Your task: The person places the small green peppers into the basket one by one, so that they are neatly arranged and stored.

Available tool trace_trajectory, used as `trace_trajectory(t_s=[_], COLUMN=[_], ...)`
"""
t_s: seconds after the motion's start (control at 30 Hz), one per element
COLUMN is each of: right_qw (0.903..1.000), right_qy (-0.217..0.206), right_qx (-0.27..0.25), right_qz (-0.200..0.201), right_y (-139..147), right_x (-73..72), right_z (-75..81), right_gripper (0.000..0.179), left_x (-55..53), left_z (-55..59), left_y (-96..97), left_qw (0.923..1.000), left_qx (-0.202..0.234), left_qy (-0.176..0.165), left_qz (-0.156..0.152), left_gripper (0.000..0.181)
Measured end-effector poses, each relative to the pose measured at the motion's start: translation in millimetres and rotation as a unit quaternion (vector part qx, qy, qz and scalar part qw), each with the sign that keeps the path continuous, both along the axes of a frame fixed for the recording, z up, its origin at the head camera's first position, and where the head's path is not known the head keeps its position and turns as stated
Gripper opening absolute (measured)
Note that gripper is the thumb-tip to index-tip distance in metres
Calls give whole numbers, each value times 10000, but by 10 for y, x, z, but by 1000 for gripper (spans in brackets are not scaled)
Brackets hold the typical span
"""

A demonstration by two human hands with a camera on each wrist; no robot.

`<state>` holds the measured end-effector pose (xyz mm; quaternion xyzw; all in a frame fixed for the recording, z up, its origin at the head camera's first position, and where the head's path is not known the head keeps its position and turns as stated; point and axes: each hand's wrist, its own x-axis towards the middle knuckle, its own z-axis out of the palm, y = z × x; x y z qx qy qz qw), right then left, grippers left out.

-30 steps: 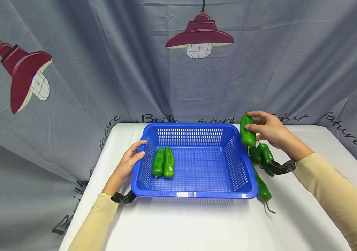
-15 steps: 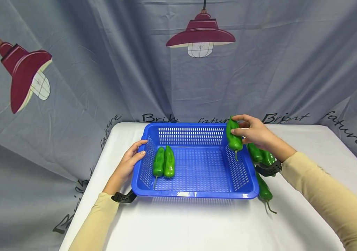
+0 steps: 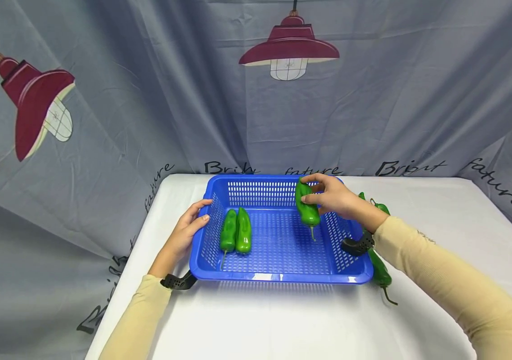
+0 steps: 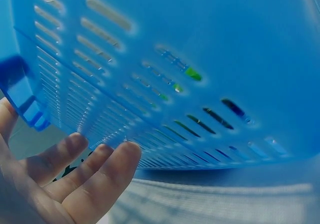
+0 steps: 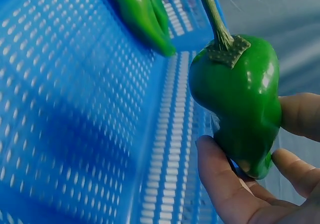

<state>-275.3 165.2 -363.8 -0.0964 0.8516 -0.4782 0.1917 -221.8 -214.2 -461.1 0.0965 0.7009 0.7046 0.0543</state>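
My right hand [image 3: 334, 196] pinches a green pepper [image 3: 306, 207] between thumb and fingers above the right part of the blue plastic basket [image 3: 278, 278]. The pepper's stem points down toward me in the head view; in the right wrist view the held pepper [image 5: 245, 93] shows its stem and cap up close. My left hand [image 3: 187, 231] holds the basket's left rim, thumb and a finger over the edge. More fingers lie against the outer wall in the left wrist view. Two green peppers [image 3: 243, 232] lie side by side on the basket floor at the left.
Several more green peppers [image 3: 379, 270] lie on the white table [image 3: 256, 325] to the right of the basket, partly hidden behind my right forearm. A grey curtain [image 3: 184, 100] with printed red lamps hangs behind the table.
My right hand has carried the green pepper leftward from beyond the basket's right rim to over its inside. The left hand has stayed at the left rim.
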Motion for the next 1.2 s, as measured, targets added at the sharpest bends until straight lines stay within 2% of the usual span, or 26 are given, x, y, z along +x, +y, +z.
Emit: trace_trajectory(t_s=[0.37, 0.67, 1.0, 1.2], right_qw=[9996, 9994, 9993, 9989], right_qy=[-110, -225, -210, -217], right_qx=[99, 63, 315, 405], right_qz=[227, 244, 67, -21], right_y=[-471, -826, -1044, -1096], right_x=[7, 12, 2, 2], right_z=[-199, -327, -516, -561], right_gripper=[54, 54, 55, 54], left_x=[-18, -28, -32, -27], left_z=[31, 29, -19, -20], left_y=[12, 6, -3, -7], left_qw=[9999, 10000, 10000, 10000], left_qx=[-144, 14, 52, -1], left_qy=[4, 23, 30, 18], left_qz=[-39, -29, -49, -54], left_gripper=[48, 41, 42, 42])
